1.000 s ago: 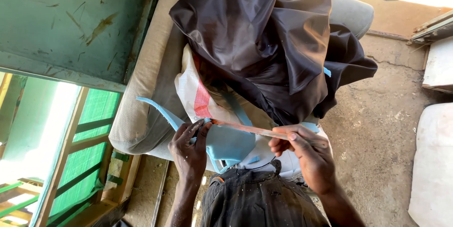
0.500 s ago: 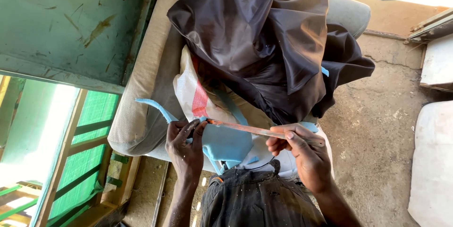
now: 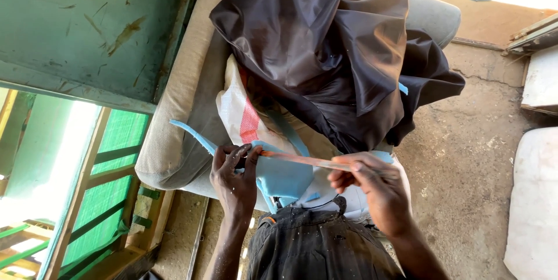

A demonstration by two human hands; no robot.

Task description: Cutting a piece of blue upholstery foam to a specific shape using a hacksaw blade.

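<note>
Where the beige cushion (image 3: 174, 134) fills the picture from seven o'clock up to twelve, a big heap of dark shiny fabric (image 3: 325, 41) sits on it at about one o'clock, over a white woven sack (image 3: 235, 111) with a red patch. Below that, near the centre, lies a piece of light blue sheet material (image 3: 282, 175), one narrow strip of it curling out toward nine o'clock. The concrete floor (image 3: 471, 158) spreads at three o'clock, a green door (image 3: 75, 18) at ten.

Across the blue sheet runs a thin orange strip (image 3: 302, 160), flat and straight, which looks like a ruler. It seems light and fairly stiff, perhaps a little springy, so it is best pinched at both ends, as it is here. The blue sheet looks soft and limp; it would fold and slide unless pressed flat.

The left hand (image 3: 232, 178) comes up from six o'clock, fingers closed on the strip's left end and the blue sheet under it. The right hand (image 3: 375, 190) enters from five o'clock, wrist bent, thumb and fingers clamped on the strip's right end.
</note>
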